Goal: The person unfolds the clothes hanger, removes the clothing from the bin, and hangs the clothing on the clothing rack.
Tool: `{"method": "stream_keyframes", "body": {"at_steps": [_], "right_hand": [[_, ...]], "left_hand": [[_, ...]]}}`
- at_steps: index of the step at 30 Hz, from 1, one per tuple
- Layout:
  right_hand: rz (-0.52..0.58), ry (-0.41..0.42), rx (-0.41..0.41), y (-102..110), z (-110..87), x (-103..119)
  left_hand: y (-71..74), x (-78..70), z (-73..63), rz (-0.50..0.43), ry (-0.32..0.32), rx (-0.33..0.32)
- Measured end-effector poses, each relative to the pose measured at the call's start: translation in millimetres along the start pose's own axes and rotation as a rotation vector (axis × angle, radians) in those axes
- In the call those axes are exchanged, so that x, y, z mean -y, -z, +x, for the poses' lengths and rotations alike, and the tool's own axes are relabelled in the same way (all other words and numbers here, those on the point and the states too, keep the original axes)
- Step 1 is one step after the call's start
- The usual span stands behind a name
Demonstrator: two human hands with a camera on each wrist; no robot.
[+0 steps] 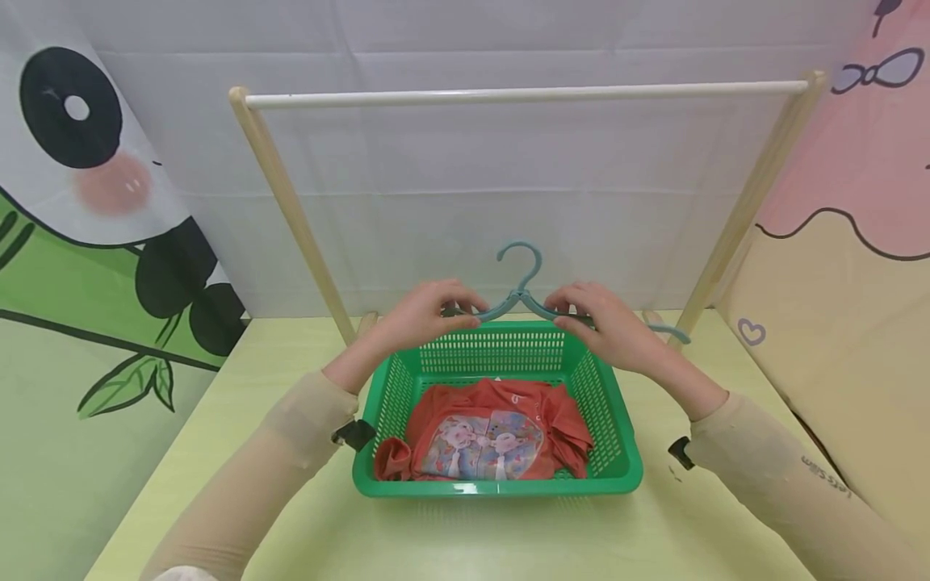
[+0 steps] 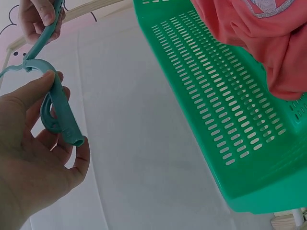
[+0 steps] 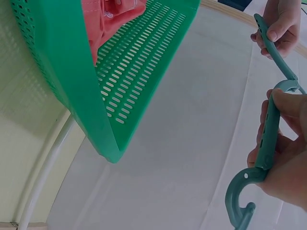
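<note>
A teal plastic clothes hanger [image 1: 519, 295] is held up above the far rim of a green basket [image 1: 629, 476], its hook pointing up. My left hand [image 1: 429, 315] pinches one arm of the hanger between thumb and fingers. That arm looks short in the left wrist view, with its notched end piece [image 2: 50, 117] folded back behind it. My right hand [image 1: 606, 323] pinches the other arm, whose curved end piece [image 3: 236, 196] sticks out past the hand. Inside the basket lies a red shirt [image 1: 570, 432] with a printed picture on its front.
Behind the basket stands a rack with wooden posts [image 1: 291, 202] and a white bar [image 1: 523, 94] across the top. The basket rests on a pale yellow-green table [image 1: 450, 541]. A white cloth backdrop [image 1: 508, 161] hangs behind, with painted panels left and right.
</note>
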State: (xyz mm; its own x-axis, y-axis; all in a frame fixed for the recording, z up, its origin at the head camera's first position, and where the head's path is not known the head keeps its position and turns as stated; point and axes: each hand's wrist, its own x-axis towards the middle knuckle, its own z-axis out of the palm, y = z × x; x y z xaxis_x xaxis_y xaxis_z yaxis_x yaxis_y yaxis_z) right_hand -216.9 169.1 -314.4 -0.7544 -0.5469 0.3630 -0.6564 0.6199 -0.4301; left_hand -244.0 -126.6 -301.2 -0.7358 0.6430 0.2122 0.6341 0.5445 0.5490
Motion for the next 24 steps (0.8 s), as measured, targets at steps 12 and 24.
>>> {"method": "stream_keyframes", "body": {"at_steps": [12, 24], "right_hand": [[-0.014, -0.006, 0.005, -0.2, -2.1, 0.1], [-0.025, 0.0, 0.004, 0.2, -3.5, -1.2]], "left_hand": [[6.5, 4.1, -4.7, -0.008, 0.02, 0.028], [10.0, 6.2, -7.2, 0.062, -0.012, 0.019]]}}
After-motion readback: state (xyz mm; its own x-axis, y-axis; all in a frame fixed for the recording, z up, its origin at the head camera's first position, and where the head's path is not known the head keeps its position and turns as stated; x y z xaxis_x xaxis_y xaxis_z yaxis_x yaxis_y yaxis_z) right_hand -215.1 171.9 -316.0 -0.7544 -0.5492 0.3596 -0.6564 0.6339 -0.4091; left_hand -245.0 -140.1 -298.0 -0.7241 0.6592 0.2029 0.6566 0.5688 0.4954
